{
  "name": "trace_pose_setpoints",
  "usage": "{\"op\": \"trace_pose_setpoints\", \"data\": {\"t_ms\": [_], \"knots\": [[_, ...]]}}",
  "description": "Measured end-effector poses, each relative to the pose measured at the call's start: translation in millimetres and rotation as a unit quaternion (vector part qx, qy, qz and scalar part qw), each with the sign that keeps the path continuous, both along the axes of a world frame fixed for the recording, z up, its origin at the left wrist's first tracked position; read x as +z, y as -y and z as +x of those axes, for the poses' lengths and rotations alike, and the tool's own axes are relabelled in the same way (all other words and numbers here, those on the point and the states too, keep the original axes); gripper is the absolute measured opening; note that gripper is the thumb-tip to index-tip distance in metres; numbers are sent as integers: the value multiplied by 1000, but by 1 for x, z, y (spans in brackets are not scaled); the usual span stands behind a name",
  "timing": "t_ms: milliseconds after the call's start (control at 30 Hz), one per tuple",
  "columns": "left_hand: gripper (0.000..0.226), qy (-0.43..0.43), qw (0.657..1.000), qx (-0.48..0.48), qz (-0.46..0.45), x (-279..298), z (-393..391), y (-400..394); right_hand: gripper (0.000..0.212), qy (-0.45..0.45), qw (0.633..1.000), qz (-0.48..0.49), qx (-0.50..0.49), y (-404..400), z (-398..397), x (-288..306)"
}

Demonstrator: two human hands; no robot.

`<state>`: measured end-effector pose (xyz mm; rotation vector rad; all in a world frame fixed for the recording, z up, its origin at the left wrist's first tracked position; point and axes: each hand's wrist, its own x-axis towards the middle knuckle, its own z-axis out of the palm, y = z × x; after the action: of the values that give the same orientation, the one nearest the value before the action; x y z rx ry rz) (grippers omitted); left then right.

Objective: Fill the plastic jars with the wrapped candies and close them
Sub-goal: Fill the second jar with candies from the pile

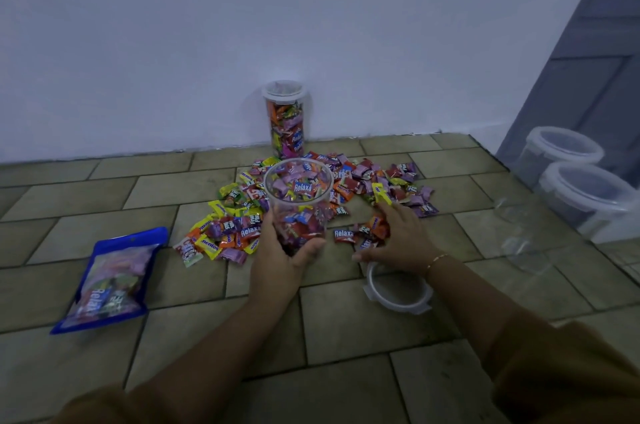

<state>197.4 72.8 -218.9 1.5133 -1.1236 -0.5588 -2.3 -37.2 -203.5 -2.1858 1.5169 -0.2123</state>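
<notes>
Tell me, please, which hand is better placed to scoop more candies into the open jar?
Probably the right hand: it already rests on loose candies, while the left hand grips the open jar.

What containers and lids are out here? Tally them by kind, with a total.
Closed jar full of candies by the wall: 1
Open jar part full, held by the left hand: 1
Empty clear tubs on the right: 2
Loose lid on the floor: 1
Blue candy bag: 1
Total: 6
</notes>
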Motion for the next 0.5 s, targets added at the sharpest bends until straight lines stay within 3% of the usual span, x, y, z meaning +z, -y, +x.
{"op": "trace_pose_setpoints", "data": {"t_ms": [133,333,500], "knots": [[67,-4,1000,-5,-1,4,-1,-2,106,-22,998,35,45,-5,14,5],[69,-5,1000,-8,0,8,-4,-4,39,-52,992,-51,100,-7,36,0],[78,0,1000,-1,0,6,-3,-3,31,-13,989,-100,108,-8,37,6]]}}
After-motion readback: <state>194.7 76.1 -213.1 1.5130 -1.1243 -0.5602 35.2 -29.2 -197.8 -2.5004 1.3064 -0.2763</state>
